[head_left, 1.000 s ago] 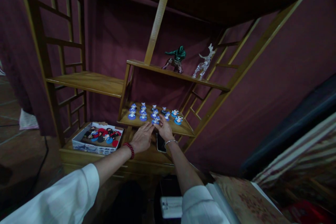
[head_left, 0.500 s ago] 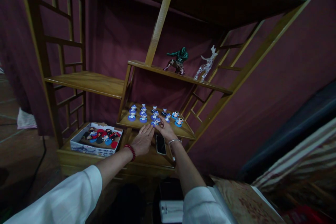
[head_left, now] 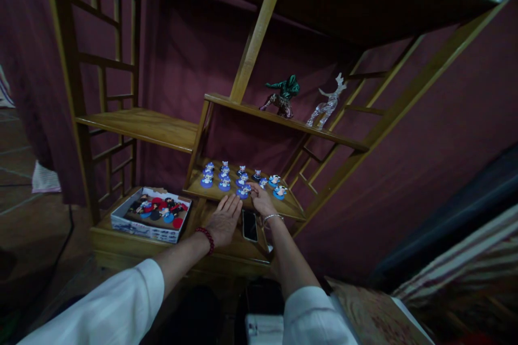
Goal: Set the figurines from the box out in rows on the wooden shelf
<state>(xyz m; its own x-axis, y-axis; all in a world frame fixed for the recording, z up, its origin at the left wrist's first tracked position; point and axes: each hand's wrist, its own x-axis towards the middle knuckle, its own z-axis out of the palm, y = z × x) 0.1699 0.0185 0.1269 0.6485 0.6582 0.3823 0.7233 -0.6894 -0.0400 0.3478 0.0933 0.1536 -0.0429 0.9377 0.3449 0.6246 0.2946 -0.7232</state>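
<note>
Small figurines on round purple bases stand in rows on a low wooden shelf (head_left: 283,207). The front purple-based figurine (head_left: 243,191) sits near the shelf's front edge, between my two hands' fingertips. Wearing a red bead bracelet, my left hand (head_left: 224,222) is stretched out flat, palm down, its fingertips close to that figurine's base. My right hand (head_left: 262,202), with a silver bracelet, has its fingers slightly bent at the figurine's right side. They look apart, and whether they touch it is hard to see. A phone (head_left: 250,226) lies below, between my wrists.
An open cardboard box (head_left: 145,230) of jumbled figurines stands at the left. Two blue-based figurines (head_left: 279,192) are at the shelf's right. Above, a board holds a dark green crouching statue (head_left: 285,94) and a clear deer figure (head_left: 328,103). A wooden upright (head_left: 198,137) borders the compartment.
The view has shifted slightly, so everything appears further right. My right fingers have drawn a little away from the front figurine. My left hand stays stretched out beside it.
</note>
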